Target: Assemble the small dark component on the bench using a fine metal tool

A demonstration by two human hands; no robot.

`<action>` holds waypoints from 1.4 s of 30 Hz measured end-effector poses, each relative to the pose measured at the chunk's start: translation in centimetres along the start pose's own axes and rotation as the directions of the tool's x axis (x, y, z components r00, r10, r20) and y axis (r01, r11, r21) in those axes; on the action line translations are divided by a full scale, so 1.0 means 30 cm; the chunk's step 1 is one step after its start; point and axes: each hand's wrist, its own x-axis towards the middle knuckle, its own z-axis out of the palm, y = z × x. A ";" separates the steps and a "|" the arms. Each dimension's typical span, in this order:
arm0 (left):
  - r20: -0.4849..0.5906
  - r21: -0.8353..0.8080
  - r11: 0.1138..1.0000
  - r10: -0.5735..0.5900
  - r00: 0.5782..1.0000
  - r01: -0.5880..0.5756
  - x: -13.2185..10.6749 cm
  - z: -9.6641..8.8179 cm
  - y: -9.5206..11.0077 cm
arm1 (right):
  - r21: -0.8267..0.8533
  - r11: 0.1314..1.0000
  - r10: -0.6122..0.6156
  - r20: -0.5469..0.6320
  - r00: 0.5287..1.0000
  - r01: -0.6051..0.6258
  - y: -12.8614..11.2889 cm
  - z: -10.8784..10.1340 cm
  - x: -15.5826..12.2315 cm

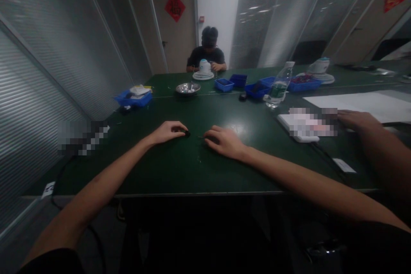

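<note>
Both my hands rest on the dark green table [180,171], close together near its middle. My left hand [168,132] has its fingers curled in a pinch on a small black part [187,133] lying on the tabletop. My right hand [224,141] lies knuckles up, fingers curled down, with a thin dark pin-like piece [201,137] at its fingertips. Whether that hand grips the piece is unclear in the dim light.
Another person's hand [356,119] rests at the right beside a white device [300,125]. Farther back stand a water bottle [278,85], several blue bins [224,84], a metal bowl [188,88] and a small white fan [203,70]. A person [207,53] sits at the far end.
</note>
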 end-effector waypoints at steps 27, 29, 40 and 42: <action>0.122 -0.115 0.981 0.171 0.978 -0.157 0.016 0.117 0.129 | 0.012 0.993 -0.121 0.011 0.993 0.121 -0.008 0.002 -0.004; 0.134 -0.128 0.980 0.166 0.977 -0.149 0.015 0.119 0.132 | 0.011 0.993 -0.120 0.015 0.993 0.120 -0.008 0.002 -0.003; 0.187 -0.089 0.983 0.174 0.967 -0.160 0.010 0.046 0.100 | -0.042 0.995 -0.088 -0.005 0.996 0.088 -0.004 0.005 -0.005; 0.149 -0.041 0.992 0.124 0.981 -0.120 0.005 -0.005 0.038 | -0.041 0.995 -0.088 -0.006 0.996 0.087 -0.004 0.002 -0.006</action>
